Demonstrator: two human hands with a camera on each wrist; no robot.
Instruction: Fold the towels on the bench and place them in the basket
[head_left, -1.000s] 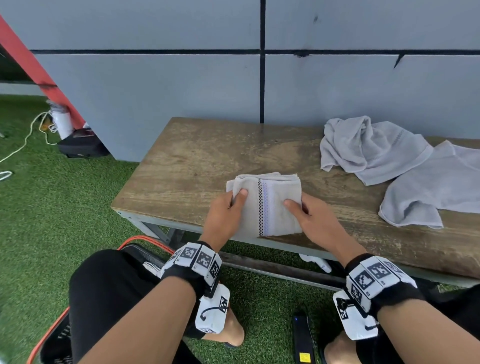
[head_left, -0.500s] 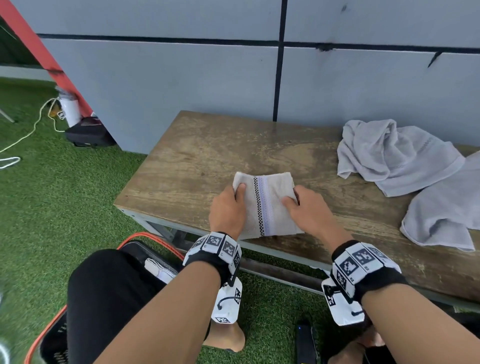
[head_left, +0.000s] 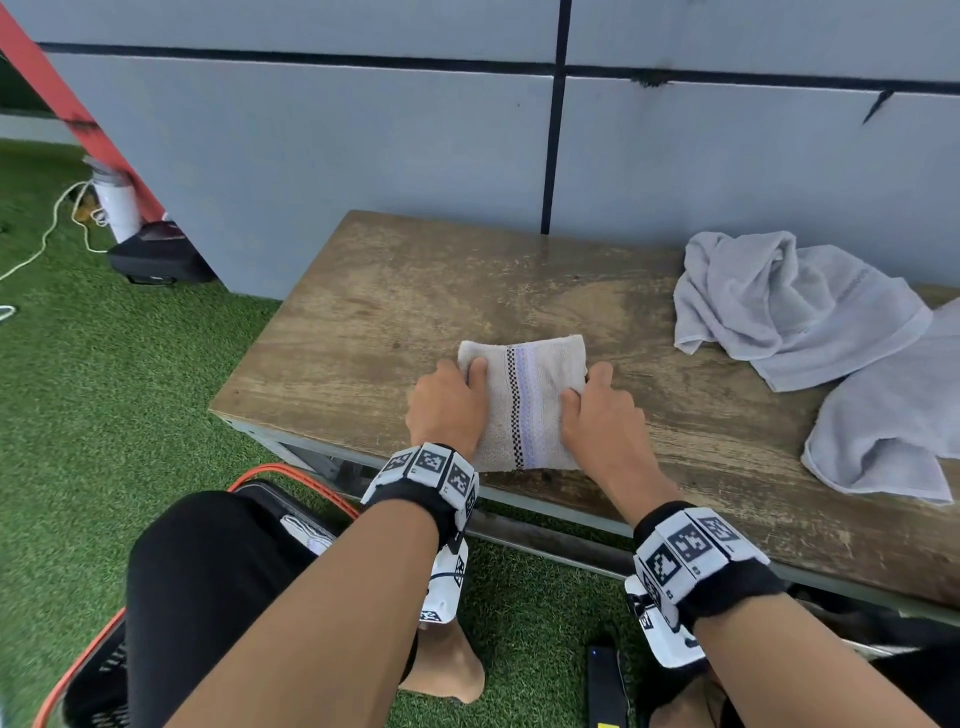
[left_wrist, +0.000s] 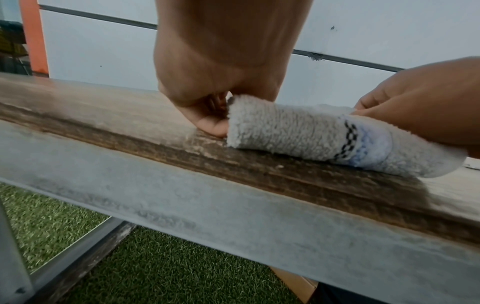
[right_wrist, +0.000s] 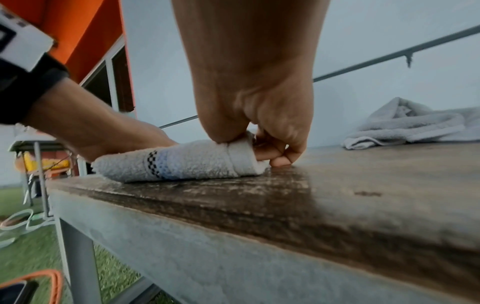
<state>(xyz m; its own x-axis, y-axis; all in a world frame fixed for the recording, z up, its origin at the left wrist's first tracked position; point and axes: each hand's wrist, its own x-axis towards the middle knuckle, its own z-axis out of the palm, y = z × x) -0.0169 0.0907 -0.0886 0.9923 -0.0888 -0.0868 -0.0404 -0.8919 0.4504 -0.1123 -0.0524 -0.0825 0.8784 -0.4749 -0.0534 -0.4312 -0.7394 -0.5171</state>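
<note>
**Beige towel folded, both hands pinching its ends**

Beige terry, crossed by a checkered black band and a pale lilac stripe: the folded towel (head_left: 524, 405) lies near the front edge of the wooden surface (head_left: 395, 312), a compact rectangle. The left hand (head_left: 449, 410) grips its left end, thumb on top and fingers (left_wrist: 211, 127) curled under at the side. The right hand (head_left: 597, 415) pinches the right end the same way, fingers (right_wrist: 275, 154) tucked beneath the layers.

My guess is that the lift to the basket (head_left: 98, 670), down by the left knee on the grass, comes next. The folds are loose layers held only at the ends, so the middle could sag and the bundle fall open if either pinch misses the bottom layer. Dragging it over the rough wood might also peel the lower fold back.

Two grey towels (head_left: 795, 306) wait crumpled at the right, unfolded.

No brand or readable writing shows anywhere; the wristbands (head_left: 431, 467) carry only black-and-white square markers.
</note>
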